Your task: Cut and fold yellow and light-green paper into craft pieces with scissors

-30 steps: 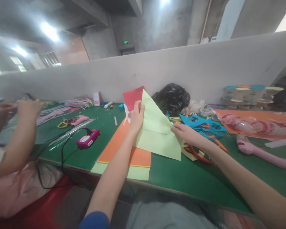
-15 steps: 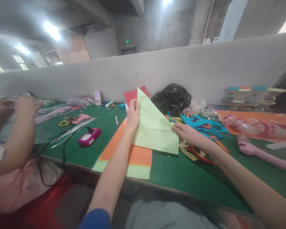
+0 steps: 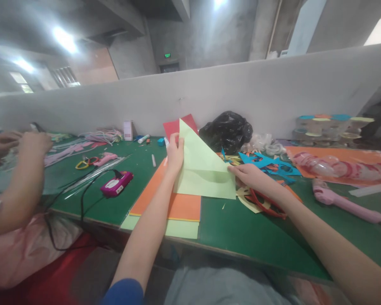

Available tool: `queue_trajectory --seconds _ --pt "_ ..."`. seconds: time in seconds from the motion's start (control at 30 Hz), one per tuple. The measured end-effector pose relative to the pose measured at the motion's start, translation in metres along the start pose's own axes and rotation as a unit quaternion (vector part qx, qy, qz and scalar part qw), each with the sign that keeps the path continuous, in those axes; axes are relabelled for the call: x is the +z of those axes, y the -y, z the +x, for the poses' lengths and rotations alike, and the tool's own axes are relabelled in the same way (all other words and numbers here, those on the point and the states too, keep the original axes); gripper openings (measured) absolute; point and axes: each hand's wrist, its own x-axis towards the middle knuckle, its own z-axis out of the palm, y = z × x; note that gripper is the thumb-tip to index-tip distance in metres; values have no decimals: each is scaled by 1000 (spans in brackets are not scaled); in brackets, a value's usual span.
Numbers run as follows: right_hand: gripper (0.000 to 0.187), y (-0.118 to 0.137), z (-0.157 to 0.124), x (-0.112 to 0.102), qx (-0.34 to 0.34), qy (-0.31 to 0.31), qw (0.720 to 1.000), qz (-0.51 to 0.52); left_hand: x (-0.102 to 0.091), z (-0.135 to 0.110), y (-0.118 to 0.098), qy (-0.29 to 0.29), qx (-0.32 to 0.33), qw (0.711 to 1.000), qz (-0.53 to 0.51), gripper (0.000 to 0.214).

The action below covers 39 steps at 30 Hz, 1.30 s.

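Note:
A pale green sheet of paper (image 3: 203,171), folded into a triangle, is held up over the green table (image 3: 250,231). My left hand (image 3: 175,154) pinches its left edge near the top point. My right hand (image 3: 246,176) grips its right corner. Under the sheet lie an orange sheet (image 3: 178,205) and another pale green sheet (image 3: 180,228) at the table's front edge. A red sheet (image 3: 174,127) stands up behind my left hand.
A co-worker's arms (image 3: 22,169) work at the left. A pink glue gun (image 3: 116,184) with a black cord, scissors (image 3: 84,163), a black bag (image 3: 227,131), blue paper cut-outs (image 3: 269,165), a pink tool (image 3: 343,201) and plastic bottles (image 3: 333,127) lie on the table.
The green sheet's lower edge has folded up and shortened, and the sheet has settled lower towards the table. My hands keep their grips.

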Motion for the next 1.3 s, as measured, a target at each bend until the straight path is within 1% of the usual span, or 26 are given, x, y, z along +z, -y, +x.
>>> queue_trajectory --seconds 0.07,0.17,0.33,0.4,0.47,0.57,0.63,0.73,0.87,0.97,1.1,1.2,1.3 --pt "51 -2 2 0 -2 11 1000 13 -1 0 0 1 -1 1000 -4 18" --pt "49 -7 5 0 -15 6 999 34 -2 1 0 6 -15 1000 -12 16" --pt "61 -13 8 -5 17 28 997 63 4 -4 -6 34 -47 997 -48 17" --pt "61 -12 7 -8 18 37 996 79 10 -9 -10 56 -57 995 -66 19" --pt "58 -9 5 -9 32 61 991 116 17 -16 -15 86 -56 992 -80 19" --pt "51 -5 3 -11 64 114 974 185 28 -29 -23 138 -39 984 -101 19" --pt "47 -3 2 -12 78 126 967 208 33 -37 -29 162 -21 981 -108 19" --pt "42 -1 0 -13 93 137 960 225 39 -48 -35 189 -11 976 -103 21" --pt "37 3 -4 -13 103 148 961 208 44 -56 -37 232 -26 966 -110 25" --pt "39 0 -4 -13 107 131 970 174 44 -54 -36 222 -9 970 -97 24" --pt "47 -14 2 -12 75 120 979 145 43 -49 -36 205 21 976 -77 20" --pt "52 -23 5 -11 57 109 981 148 43 -46 -35 194 24 978 -69 20" --pt "52 -21 5 -10 56 102 979 168 43 -44 -33 191 13 978 -78 21"
